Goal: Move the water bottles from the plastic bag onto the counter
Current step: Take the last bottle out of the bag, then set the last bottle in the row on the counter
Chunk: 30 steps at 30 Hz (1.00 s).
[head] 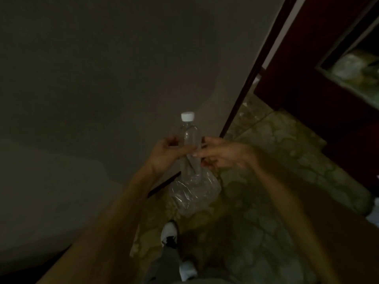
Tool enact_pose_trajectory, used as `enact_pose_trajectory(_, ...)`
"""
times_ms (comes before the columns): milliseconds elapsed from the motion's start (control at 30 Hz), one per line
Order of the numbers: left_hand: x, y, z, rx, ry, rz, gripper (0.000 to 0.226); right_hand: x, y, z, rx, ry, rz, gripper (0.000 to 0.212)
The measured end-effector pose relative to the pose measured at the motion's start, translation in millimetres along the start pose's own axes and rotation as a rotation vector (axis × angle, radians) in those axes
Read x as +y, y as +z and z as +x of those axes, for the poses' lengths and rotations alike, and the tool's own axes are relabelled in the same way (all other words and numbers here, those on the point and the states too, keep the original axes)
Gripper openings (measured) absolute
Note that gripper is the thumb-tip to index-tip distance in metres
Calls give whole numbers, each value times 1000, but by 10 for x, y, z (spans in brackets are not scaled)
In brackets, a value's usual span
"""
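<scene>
Forearms: the two bare forearms (114, 218) lie nearest the camera, rising from the bottom edge, where they are cut off, and meeting at the middle of the view.
Counter: the broad grey counter (86, 95) fills the left and upper part, beyond and to the left of the fingers; it is dim, and its dark edge (242, 103) runs diagonally past the hands.
Floor: the patterned floor (276, 181) lies below and to the right of the fingers, its pattern blurred in the low light.
Cabinet: the dark red cabinet (307, 68) stands up and right of the fingers, cut off by the frame; pale things in its opening are too blurred to name.
Plastic bag: the clear plastic bag (192, 193) hangs crumpled just under the fingers; whether it holds anything more is hard to make out.
Left hand: the left hand (166, 154) has its fingers curled at the bag's top beside the bottle; exactly what they pinch is unclear.
Right hand: the right hand (221, 154) has its fingers curled round the bottle's middle.
Water bottle: the water bottle (189, 132) stands upright between the hands, white cap above the fingers, its lower part in the bag's mouth, held off the counter.
Shoes: white shoes (169, 232) show far below the fingers, partly hidden.
</scene>
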<state>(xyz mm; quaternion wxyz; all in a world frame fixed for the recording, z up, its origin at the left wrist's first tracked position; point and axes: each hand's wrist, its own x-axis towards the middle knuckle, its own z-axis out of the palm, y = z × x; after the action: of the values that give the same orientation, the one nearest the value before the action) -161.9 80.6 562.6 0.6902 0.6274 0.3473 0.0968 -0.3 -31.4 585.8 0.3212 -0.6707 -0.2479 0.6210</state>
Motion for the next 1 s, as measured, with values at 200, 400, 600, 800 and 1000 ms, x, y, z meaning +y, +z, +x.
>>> enact_pose_trajectory(200,247,-53,-821,80,125,-11,32,-41,445,-343,-124,-43,-308,54)
enact_pose_trajectory(400,346,-175,-1665,296,233,-98,32,-340,1142,-802,-42,-281,-496,39)
enact_pose_trajectory(600,409,-450,-2539,624,279,-104,49,-603,2059,-1097,-48,-528,-553,45)
enact_pose_trajectory(800,466,-886,-3519,776,370,-125,24,-708,2971,-1352,-60,-714,-508,46)
enact_pose_trajectory(1000,366,-1348,-4684,825,475,-129,24,-658,4078,-1762,-124,-840,-342,40)
